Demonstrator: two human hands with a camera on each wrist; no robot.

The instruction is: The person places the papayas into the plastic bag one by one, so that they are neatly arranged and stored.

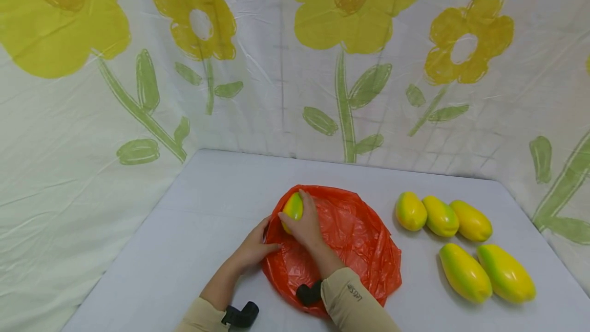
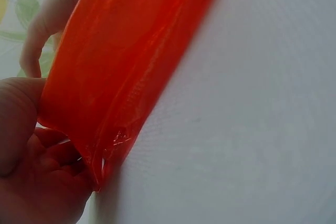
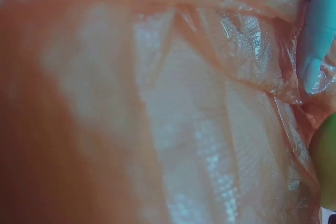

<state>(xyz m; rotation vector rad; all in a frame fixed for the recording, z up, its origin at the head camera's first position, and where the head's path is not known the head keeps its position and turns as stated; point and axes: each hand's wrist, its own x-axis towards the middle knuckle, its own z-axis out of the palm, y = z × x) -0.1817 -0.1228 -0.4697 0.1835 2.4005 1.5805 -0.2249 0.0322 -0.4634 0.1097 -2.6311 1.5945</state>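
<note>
A red plastic bag lies spread with its mouth wide on the table. My right hand reaches into it and grips a yellow-green papaya near the far left rim. At the left rim, my left hand holds the bag's edge, thumb over the inside. In the left wrist view the bag's side stands up from the table, pinched by the left hand. The right wrist view is mostly crumpled bag film, with a fingertip and part of the papaya at the right edge.
Several more papayas lie right of the bag: a row of three farther back and a pair nearer. The white table ends at a flower-printed curtain. Black wrist cameras sit on both sleeves.
</note>
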